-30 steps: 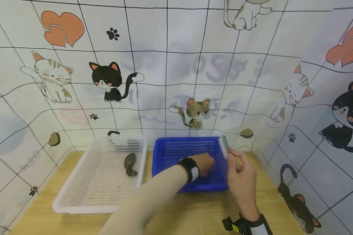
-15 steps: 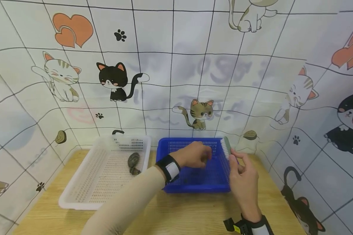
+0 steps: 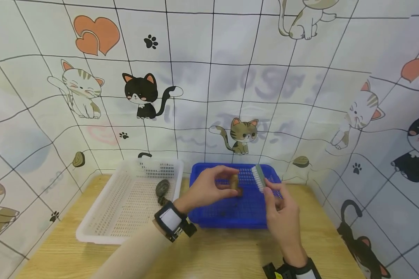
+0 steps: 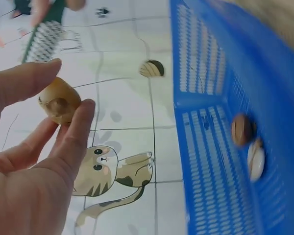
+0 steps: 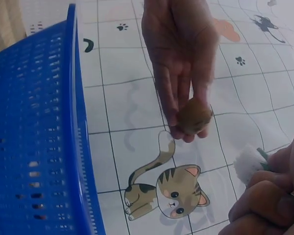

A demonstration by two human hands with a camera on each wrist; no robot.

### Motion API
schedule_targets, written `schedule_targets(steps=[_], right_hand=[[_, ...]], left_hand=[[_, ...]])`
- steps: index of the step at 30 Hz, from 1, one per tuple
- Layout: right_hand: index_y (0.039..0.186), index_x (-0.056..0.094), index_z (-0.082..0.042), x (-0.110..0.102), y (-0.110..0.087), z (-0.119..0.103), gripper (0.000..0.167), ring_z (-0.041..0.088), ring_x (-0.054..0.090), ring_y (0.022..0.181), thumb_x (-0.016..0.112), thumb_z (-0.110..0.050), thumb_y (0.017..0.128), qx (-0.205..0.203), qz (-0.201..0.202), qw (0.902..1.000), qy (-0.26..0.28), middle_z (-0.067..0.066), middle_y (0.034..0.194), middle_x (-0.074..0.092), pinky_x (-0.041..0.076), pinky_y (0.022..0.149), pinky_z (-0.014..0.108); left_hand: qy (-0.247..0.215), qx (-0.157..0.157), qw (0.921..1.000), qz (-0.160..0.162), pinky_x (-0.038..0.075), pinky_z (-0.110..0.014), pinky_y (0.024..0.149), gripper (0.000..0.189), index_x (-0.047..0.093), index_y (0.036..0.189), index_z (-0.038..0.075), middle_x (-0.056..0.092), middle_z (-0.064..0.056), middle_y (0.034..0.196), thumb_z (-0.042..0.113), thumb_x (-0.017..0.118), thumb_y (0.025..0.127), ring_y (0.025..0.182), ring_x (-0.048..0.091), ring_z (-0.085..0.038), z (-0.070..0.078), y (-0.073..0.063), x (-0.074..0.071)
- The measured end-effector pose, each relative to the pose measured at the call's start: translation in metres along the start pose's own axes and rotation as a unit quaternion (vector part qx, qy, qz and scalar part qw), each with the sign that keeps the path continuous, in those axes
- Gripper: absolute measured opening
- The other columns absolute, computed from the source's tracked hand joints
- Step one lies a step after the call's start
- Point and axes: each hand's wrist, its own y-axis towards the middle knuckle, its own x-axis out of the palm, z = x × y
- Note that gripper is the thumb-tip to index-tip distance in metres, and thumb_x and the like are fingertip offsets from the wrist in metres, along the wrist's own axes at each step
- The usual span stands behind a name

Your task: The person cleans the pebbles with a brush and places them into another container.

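Observation:
My left hand pinches a small yellow-brown shell between thumb and fingers over the blue basket. In the left wrist view the rounded shell shows a darker knob on the near side. To its right, my right hand holds a small green-backed brush, white bristles facing the shell but apart from it. The right wrist view shows the brush partly hidden by fingers. Inside the blue basket lie a brown shell and a whitish piece.
A white perforated basket stands left of the blue one on the wooden table. Dark, striped shells lie at its right side. A cat-patterned sheet rises behind and along both sides.
My left hand has come up from inside the blue basket with the yellow-brown shell, turning at the wrist. My right hand's brush has tilted and shifted slightly left. The view has shifted a little.

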Motion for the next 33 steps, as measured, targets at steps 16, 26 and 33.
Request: schedule_targets(steps=[16,26,33], right_hand=[[0.136,0.076,-0.003,0.028,-0.017,-0.001,0.028,-0.008,0.038,0.047,0.065,0.009,0.114,-0.105,-0.055,0.9915,0.054,0.007,0.087,0.079,0.029,0.034,0.014],[0.143,0.077,-0.009,0.046,-0.025,0.002,0.041,-0.016,0.024,0.056,0.080,0.006,0.104,-0.211,-0.054,0.9714,-0.094,-0.016,0.064,0.042,0.023,0.045,0.004],[0.139,0.077,-0.011,0.052,-0.024,0.004,0.027,-0.016,0.023,0.053,0.074,-0.004,0.114,-0.139,-0.064,0.9838,-0.094,-0.018,0.064,0.038,0.025,0.041,0.007]], left_hand=[[-0.289,-0.004,0.9566,0.035,0.065,-0.030,0.119,0.066,0.062,0.166,0.009,0.069,-0.017,0.165,0.025,0.089,0.107,0.144,0.075,-0.018,-0.023,-0.041,0.008],[-0.333,-0.029,0.9385,0.085,0.067,-0.026,0.112,0.066,0.060,0.166,-0.002,0.076,-0.012,0.157,0.009,0.087,0.107,0.128,0.081,-0.009,-0.035,-0.041,0.016],[-0.330,-0.036,0.9399,0.081,0.066,-0.025,0.114,0.068,0.059,0.165,-0.004,0.070,-0.021,0.164,0.011,0.088,0.105,0.129,0.079,-0.008,-0.041,-0.045,0.015]])
